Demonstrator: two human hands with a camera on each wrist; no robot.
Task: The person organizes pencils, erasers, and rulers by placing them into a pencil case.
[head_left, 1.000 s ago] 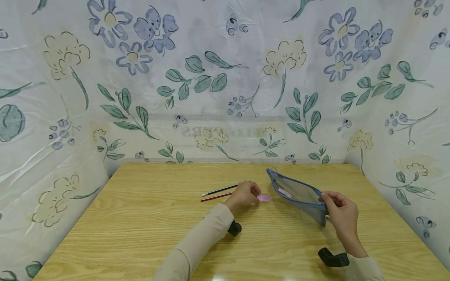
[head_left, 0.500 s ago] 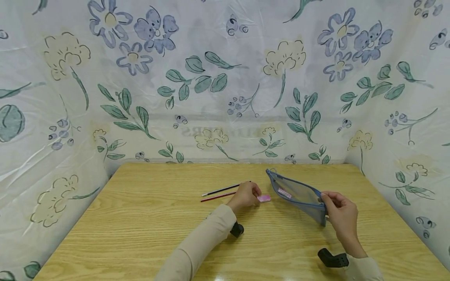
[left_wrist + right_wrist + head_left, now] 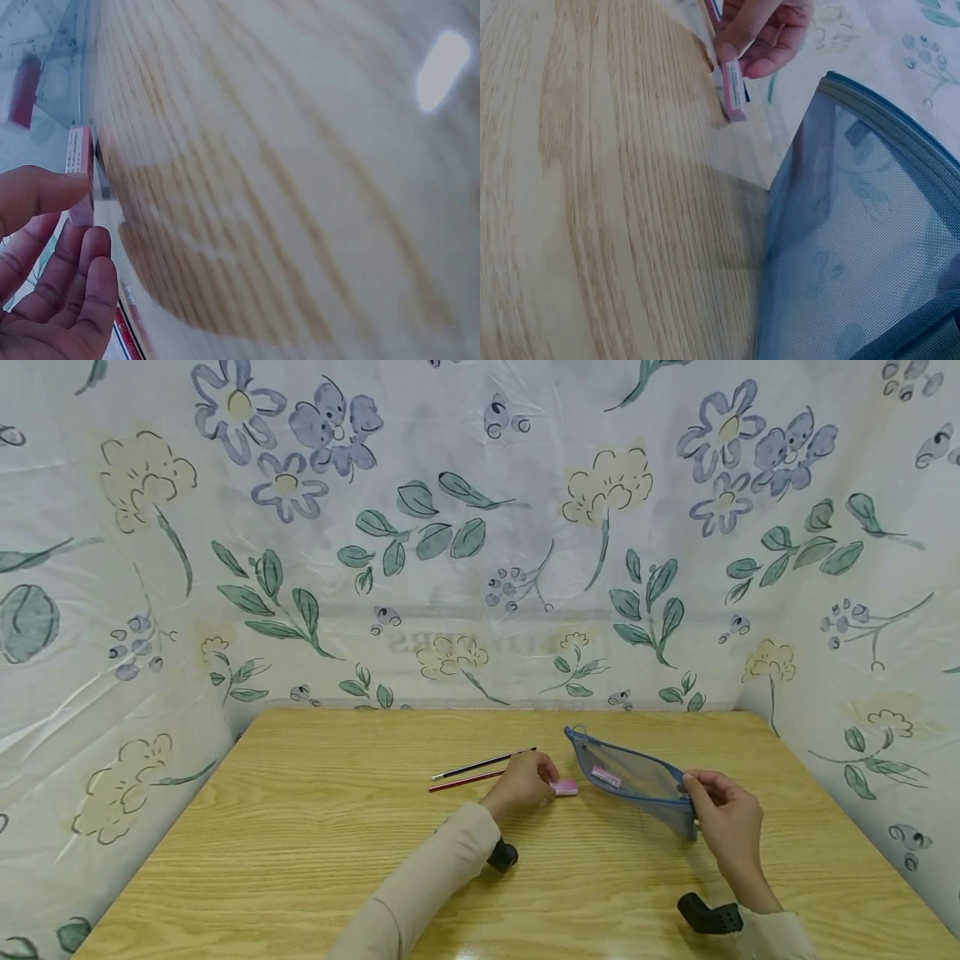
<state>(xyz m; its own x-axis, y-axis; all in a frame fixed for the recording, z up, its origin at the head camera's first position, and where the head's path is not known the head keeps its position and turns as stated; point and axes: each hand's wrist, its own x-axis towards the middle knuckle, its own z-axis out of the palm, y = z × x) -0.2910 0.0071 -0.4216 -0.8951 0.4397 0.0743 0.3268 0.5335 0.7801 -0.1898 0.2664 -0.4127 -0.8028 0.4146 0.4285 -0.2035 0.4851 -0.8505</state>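
A pink eraser [image 3: 565,787] with a printed sleeve is pinched between the thumb and fingertips of my left hand [image 3: 527,782], at the table's middle. The left wrist view shows the eraser [image 3: 79,154] end-on under the thumb. On the right, my right hand [image 3: 726,818] grips the near corner of a blue mesh zipper pouch [image 3: 637,796]. The pouch's mouth gapes, and a second pink block [image 3: 606,777] shows inside it. Close up in the right wrist view, the pouch [image 3: 885,202] stands beside the held eraser [image 3: 735,88].
Behind my left hand lie a dark pencil [image 3: 480,764] and a red pencil [image 3: 465,782], partly covered by the hand. The wooden table [image 3: 300,843] ends at a floral cloth backdrop [image 3: 525,543]. A black wrist mount [image 3: 708,914] hangs at the right wrist.
The pouch's far end has dipped slightly toward the table. The left hand and eraser have shifted only a little, and the right hand stays nearly still on the pouch corner.
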